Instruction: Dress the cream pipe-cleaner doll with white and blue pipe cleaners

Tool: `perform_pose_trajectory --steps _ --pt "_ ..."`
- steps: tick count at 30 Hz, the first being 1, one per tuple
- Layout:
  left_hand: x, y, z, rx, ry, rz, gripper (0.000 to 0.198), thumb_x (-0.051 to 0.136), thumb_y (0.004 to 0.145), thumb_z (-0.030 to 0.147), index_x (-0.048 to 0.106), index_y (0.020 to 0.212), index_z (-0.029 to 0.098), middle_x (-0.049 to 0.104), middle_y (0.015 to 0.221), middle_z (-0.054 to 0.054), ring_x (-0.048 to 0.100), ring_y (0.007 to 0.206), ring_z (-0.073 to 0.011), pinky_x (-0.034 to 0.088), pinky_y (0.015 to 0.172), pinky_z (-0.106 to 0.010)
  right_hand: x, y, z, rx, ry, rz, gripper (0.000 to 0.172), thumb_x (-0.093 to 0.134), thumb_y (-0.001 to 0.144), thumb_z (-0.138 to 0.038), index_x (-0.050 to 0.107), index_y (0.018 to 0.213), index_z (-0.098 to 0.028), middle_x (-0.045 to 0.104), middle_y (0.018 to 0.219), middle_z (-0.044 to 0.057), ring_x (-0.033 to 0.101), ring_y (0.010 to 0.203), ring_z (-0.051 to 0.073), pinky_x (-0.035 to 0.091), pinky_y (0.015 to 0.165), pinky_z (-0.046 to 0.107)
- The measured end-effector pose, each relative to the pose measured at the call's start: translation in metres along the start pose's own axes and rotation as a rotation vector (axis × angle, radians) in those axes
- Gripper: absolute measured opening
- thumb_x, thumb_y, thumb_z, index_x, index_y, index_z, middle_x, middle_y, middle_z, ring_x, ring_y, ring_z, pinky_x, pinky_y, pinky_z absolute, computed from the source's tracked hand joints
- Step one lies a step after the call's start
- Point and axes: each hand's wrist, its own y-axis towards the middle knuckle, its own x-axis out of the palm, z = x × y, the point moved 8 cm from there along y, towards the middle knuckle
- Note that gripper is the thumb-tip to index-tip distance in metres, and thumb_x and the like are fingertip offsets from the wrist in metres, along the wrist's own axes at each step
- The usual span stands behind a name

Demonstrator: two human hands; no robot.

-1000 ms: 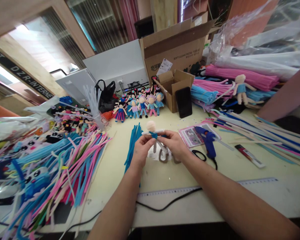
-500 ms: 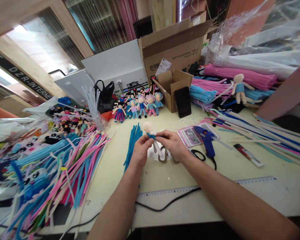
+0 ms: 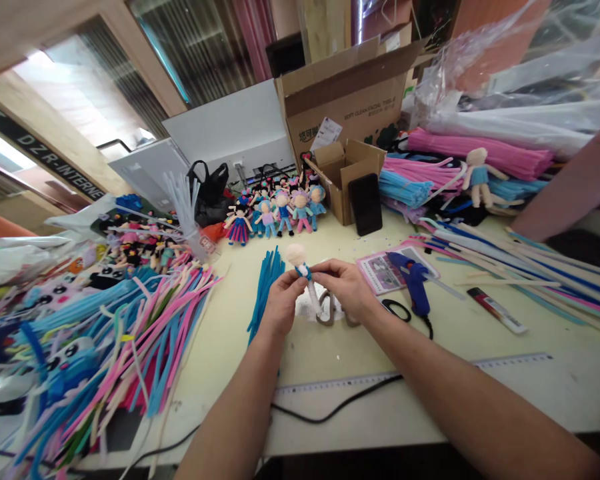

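Note:
Between my two hands is a small pipe-cleaner doll with a round cream head and pale legs pointing down toward the table. A short length of blue pipe cleaner lies around its upper body. My left hand pinches the doll from the left, thumb and fingers closed. From the other side, my right hand has its fingertips closed at the blue strand. Grey loop handles of a tool, partly hidden by the doll and my right hand, lie below. Left of my hands rests a bundle of blue pipe cleaners.
A blue glue gun lies on a card at right. A ruler and black cable cross the front. Finished dolls, a phone and boxes stand behind. Loose pipe cleaners cover the left.
The doll has turned slightly in my fingers, and its legs now look closer together. The blue strand sits differently across its upper body. Both hands stay in nearly the same place.

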Motion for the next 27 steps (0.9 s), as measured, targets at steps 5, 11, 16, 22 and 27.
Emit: perform_pose_trajectory --steps 5,11,16,22,27 --pt "0.001 0.000 0.005 0.019 0.010 -0.002 0.022 0.077 0.060 0.027 0.066 0.076 0.016 0.059 0.066 0.004 0.046 0.057 -0.0054 0.034 0.055 -0.020 -0.003 -0.002 -0.007 -0.056 -0.154 0.039 0.015 0.067 0.069 -0.032 0.065 0.073 -0.018 0.061 0.066 0.000 0.054 0.063 0.014 0.043 0.058 0.026" --pt "0.007 -0.004 0.008 -0.019 -0.006 -0.046 0.028 0.075 0.064 0.030 0.058 0.081 0.017 0.054 0.058 0.006 0.047 0.045 -0.0046 0.033 0.045 -0.019 -0.001 -0.006 -0.013 -0.148 -0.292 0.046 0.011 0.061 0.074 -0.031 0.062 0.075 -0.019 0.060 0.069 -0.001 0.053 0.066 0.014 0.041 0.060 0.026" --pt "0.014 -0.007 0.008 -0.071 -0.029 -0.127 0.031 0.075 0.065 0.028 0.057 0.088 0.016 0.062 0.068 0.003 0.058 0.053 -0.0086 0.046 0.055 -0.022 -0.002 -0.007 -0.018 -0.191 -0.343 0.057 0.005 0.058 0.076 -0.025 0.059 0.074 -0.020 0.059 0.071 -0.001 0.052 0.067 0.013 0.040 0.062 0.025" --pt "0.016 -0.007 0.007 -0.077 -0.063 -0.121 0.033 0.078 0.061 0.025 0.057 0.085 0.015 0.063 0.070 0.003 0.059 0.054 -0.0082 0.049 0.056 -0.022 -0.002 -0.006 -0.015 -0.169 -0.332 0.056 0.004 0.057 0.076 -0.025 0.058 0.075 -0.020 0.057 0.069 -0.002 0.052 0.065 0.013 0.040 0.061 0.025" --pt "0.013 -0.006 0.008 -0.073 -0.061 -0.084 0.032 0.079 0.059 0.024 0.058 0.082 0.015 0.061 0.066 0.004 0.057 0.050 -0.0075 0.047 0.052 -0.021 -0.003 -0.004 -0.010 -0.128 -0.288 0.047 0.007 0.059 0.074 -0.027 0.059 0.073 -0.020 0.057 0.066 -0.003 0.051 0.061 0.012 0.039 0.056 0.024"
